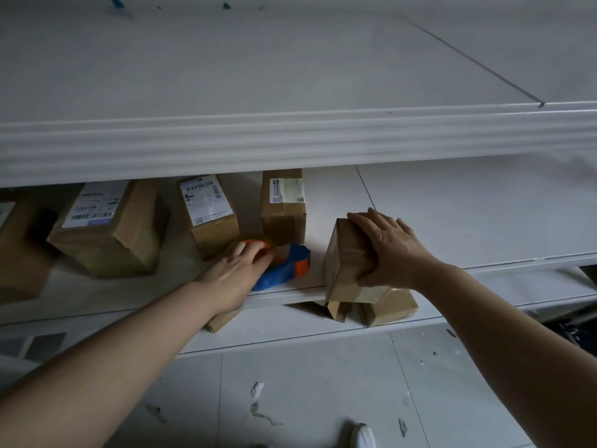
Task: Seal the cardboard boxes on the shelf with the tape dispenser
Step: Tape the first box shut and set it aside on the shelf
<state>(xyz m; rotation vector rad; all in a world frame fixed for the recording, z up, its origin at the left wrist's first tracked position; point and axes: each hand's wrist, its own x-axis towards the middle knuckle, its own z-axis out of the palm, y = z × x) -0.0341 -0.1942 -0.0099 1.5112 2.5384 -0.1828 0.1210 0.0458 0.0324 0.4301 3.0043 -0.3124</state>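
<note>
Reaching in from the lower left of the frame, the left arm stretches up and right, bare to the wrist, and the left hand (237, 270) lies palm down on the tape dispenser (284, 268) at the middle of the frame. Its fingers curve over the clear roll with the orange core, and the thumb rests along the roll's right side.

The dispenser lies flat on the middle shelf (468, 215) near the front edge. Its blue body runs on a diagonal from lower left, under the hand, to upper right, where an orange part sits at the end.

Behind it stand cardboard boxes:
- a dark box (16, 253) at the left edge
- a large labelled box (109, 234)
- a narrower labelled box (210, 218) just behind the roll
- a third labelled box (283, 208) right of that

Right of centre, the right arm comes up from the lower right corner. The right hand (387, 250) grips a small plain box (345, 263): fingers spread over its top and the thumb pressed against its near right face. This box stands on end, its long axis nearly upright and a little tilted, and its lower end hangs over the shelf's front edge. Glossy tape shows on its faces.

Below it, on the lower shelf, sit more boxes (387, 307). A white shoe (363, 436) shows on the tiled floor (307, 383).
</note>
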